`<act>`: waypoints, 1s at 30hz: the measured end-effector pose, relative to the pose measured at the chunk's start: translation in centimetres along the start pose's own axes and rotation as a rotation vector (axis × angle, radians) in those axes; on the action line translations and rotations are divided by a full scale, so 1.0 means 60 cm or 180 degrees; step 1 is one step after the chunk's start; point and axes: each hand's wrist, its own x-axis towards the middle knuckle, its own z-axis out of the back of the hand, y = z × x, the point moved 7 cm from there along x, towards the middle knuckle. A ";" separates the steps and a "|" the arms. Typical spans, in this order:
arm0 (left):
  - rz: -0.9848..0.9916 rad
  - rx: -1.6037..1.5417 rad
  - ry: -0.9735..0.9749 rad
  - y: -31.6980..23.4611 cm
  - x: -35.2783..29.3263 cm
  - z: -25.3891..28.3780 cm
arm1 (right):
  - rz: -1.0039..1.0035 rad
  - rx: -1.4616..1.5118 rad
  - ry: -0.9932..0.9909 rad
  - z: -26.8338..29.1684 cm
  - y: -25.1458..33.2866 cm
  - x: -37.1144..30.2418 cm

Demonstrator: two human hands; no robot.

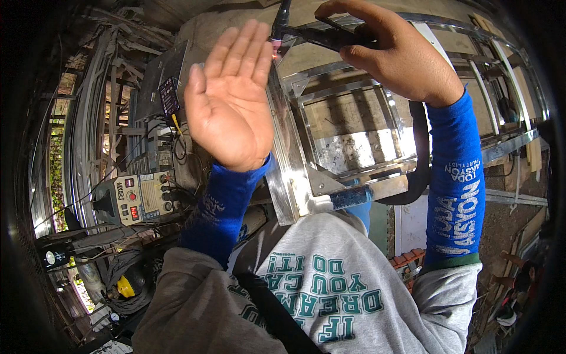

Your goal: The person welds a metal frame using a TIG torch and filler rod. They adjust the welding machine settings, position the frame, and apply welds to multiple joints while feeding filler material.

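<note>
My right hand (401, 56) is closed around the black handle of a TIG welding torch (321, 38). The torch's pink nozzle points down at the shiny metal frame (287, 159), with a small orange glow near its tip. My left hand (233, 97) is raised with its palm up, fingers stretched out and thumb apart, holding nothing. It hovers beside the frame's left bar, its fingertips close to the torch nozzle. Triangular corner plates (323, 184) sit at the frame's inner corners.
A thick black cable sleeve (420, 156) hangs below my right wrist across the frame. To the left stands a welding machine (137, 199) with knobs and cables. A gas cylinder with a yellow part (125, 286) is at lower left. More metal framing (489, 94) extends right.
</note>
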 end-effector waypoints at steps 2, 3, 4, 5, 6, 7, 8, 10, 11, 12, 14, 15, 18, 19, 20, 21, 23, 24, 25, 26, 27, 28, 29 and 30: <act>0.0418 0.0160 0.0166 0.015 0.000 -0.009 | 0.0263 -0.0037 -0.0029 0.000 0.001 -0.002; 0.0634 0.0236 0.0252 0.024 0.000 -0.016 | 0.0270 -0.0319 -0.0165 0.002 0.010 -0.009; 0.0702 0.0287 0.0273 0.028 0.000 -0.022 | 0.0278 -0.0601 -0.0301 0.000 0.027 -0.023; 0.0769 0.0338 0.0294 0.033 0.000 -0.028 | 0.0394 -0.0641 -0.0277 0.004 0.021 -0.020; 0.0832 0.0389 0.0322 0.037 0.000 -0.032 | 0.0511 -0.0683 -0.0259 0.005 0.017 -0.017; 0.0742 0.0356 0.0287 0.033 0.001 -0.032 | 0.0576 -0.0682 -0.0182 0.005 0.024 -0.020; 0.0580 0.0249 0.0194 0.027 0.003 -0.027 | 0.0497 -0.0568 -0.0145 0.006 0.020 -0.017; 0.0251 0.0056 -0.0013 0.012 0.004 -0.010 | 0.0206 -0.0206 -0.0096 0.004 0.003 -0.002; 0.0028 0.0005 -0.0081 0.002 0.005 -0.004 | -0.0045 0.0030 0.0048 0.004 0.005 -0.006; -0.0077 0.0017 -0.0122 -0.003 0.005 0.001 | -0.0316 0.0248 0.0174 0.002 0.016 -0.011; -0.0290 0.0043 -0.0205 -0.012 0.002 0.011 | -0.0192 0.0210 0.0148 0.000 0.015 -0.007; -0.0320 0.0025 -0.0194 -0.010 0.002 0.010 | -0.0125 0.0149 0.0111 0.001 0.010 -0.007; -0.0301 0.0045 -0.0170 -0.008 0.001 0.000 | 0.0017 -0.0038 0.0080 -0.001 -0.017 0.002; -0.0209 0.0064 -0.0165 -0.006 0.000 -0.003 | -0.0072 -0.0024 0.0132 -0.003 0.005 -0.004; -0.0117 0.0082 -0.0161 -0.005 0.000 -0.004 | -0.0161 -0.0010 0.0184 -0.004 0.017 -0.008; 0.0170 0.0111 -0.0021 0.006 0.002 -0.009 | -0.0203 0.0129 0.0178 -0.002 0.020 -0.009; 0.0739 0.0170 0.0257 0.027 0.002 -0.019 | -0.0190 0.0225 0.0154 -0.001 0.020 -0.009; 0.0782 0.0206 0.0316 0.030 0.002 -0.023 | -0.0140 0.0178 0.0128 0.000 0.017 -0.008; 0.0823 0.0243 0.0374 0.035 0.001 -0.028 | 0.0006 -0.0053 0.0087 -0.001 0.004 -0.002; 0.0863 0.0280 0.0432 0.038 0.000 -0.031 | 0.0193 -0.0294 -0.0002 -0.001 0.010 -0.008; 0.0802 0.0187 0.0368 0.035 0.002 -0.030 | 0.0373 -0.0538 -0.0110 0.000 0.016 -0.013; 0.0741 0.0094 0.0305 0.032 0.004 -0.029 | 0.0527 -0.0626 -0.0141 0.002 0.017 -0.015; 0.0681 0.0000 0.0242 0.029 0.006 -0.027 | 0.0683 -0.0717 -0.0174 0.005 0.017 -0.016; 0.0522 -0.0088 0.0154 0.022 0.006 -0.021 | 0.0307 -0.0445 -0.0116 0.005 0.003 -0.010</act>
